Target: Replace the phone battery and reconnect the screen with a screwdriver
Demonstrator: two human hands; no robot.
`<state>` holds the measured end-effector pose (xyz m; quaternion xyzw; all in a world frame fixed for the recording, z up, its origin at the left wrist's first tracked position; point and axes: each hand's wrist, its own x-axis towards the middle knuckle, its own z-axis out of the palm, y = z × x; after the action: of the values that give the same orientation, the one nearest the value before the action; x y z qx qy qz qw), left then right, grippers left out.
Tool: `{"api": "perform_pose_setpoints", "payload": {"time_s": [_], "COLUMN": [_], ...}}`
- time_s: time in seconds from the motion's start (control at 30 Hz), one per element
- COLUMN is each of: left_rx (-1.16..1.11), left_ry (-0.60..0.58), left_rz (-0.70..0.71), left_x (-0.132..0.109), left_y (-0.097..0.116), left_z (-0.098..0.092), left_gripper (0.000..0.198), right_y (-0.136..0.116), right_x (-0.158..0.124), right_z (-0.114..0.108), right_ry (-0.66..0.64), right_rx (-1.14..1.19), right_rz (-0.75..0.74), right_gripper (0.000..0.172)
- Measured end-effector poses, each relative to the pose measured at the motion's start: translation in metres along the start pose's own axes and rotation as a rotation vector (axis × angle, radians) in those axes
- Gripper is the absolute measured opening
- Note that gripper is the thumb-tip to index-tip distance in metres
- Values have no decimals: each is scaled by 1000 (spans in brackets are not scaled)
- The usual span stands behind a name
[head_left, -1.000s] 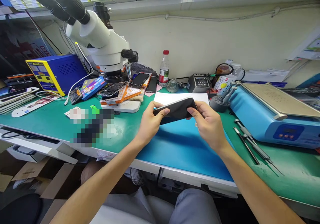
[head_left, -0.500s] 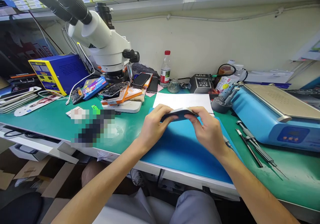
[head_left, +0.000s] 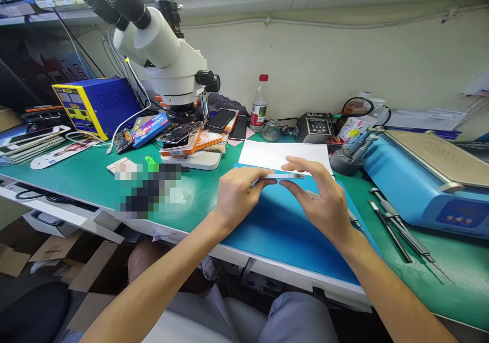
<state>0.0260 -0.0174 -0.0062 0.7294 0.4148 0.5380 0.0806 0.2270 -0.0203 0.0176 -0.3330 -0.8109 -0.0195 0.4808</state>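
A thin phone (head_left: 287, 176) with a silver edge is held level above the blue mat (head_left: 282, 231), seen almost edge-on. My left hand (head_left: 244, 190) pinches its left end, thumb below and fingers on top. Around the right end, my right hand (head_left: 323, 195) has its fingers apart, with the index finger raised over the phone and the thumb just under it. Whether that thumb touches the phone I cannot tell. Both faces of the phone are mostly hidden. Behind it lies a sheet of white paper (head_left: 263, 154).
A microscope (head_left: 168, 73) stands at the left over stacked phones and boxes. At the right are a blue heating machine (head_left: 428, 185), a tool holder (head_left: 349, 154) and pen-like tools (head_left: 405, 226). A bottle (head_left: 260, 106) and a small black station (head_left: 313, 128) line the wall.
The phone has turned from tilted to nearly level and edge-on. My right hand has loosened its pinch and its fingers have lifted off the top. The whole view has shifted slightly.
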Motion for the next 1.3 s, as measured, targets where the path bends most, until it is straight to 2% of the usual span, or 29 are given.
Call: {"api": "perform_pose_setpoints", "payload": {"time_s": [0.13,0.3,0.47,0.63,0.83,0.97,1.07,1.1,1.13,1.23,1.3], "left_rx": [65,178,205,199,146,43,-122,-203,-292,-571,-692], "left_ry": [-6,-2,-29,-73,-24,-6,7,14,21,46,41], "left_rz": [63,131,150,110,82,20,-105,-152,-199,-305,-323], "left_x": [-1,-3,-2,-1,-1,-3,-2,-1,0,4,6], "left_y": [-2,-2,-1,-1,-3,0,3,4,5,5,3], "left_z": [1,1,-1,-3,2,3,1,1,1,4,6], "left_gripper": [16,17,15,14,10,10,6,5,6,14,19], "right_y": [1,1,-2,-3,-3,-3,1,2,2,0,-4], "right_x": [-1,-5,-6,-5,-3,-1,1,1,2,2,2], "right_z": [3,5,5,4,6,9,11,11,11,12,13], "right_ry": [-1,-4,5,5,16,14,56,50,23,-84,-86], "right_rx": [-29,-43,-39,-50,16,66,186,243,301,431,453], "right_rz": [-57,11,48,85,67,122,277,339,393,484,500], "right_gripper": [26,17,15,12,15,20,50,54,53,33,27]}}
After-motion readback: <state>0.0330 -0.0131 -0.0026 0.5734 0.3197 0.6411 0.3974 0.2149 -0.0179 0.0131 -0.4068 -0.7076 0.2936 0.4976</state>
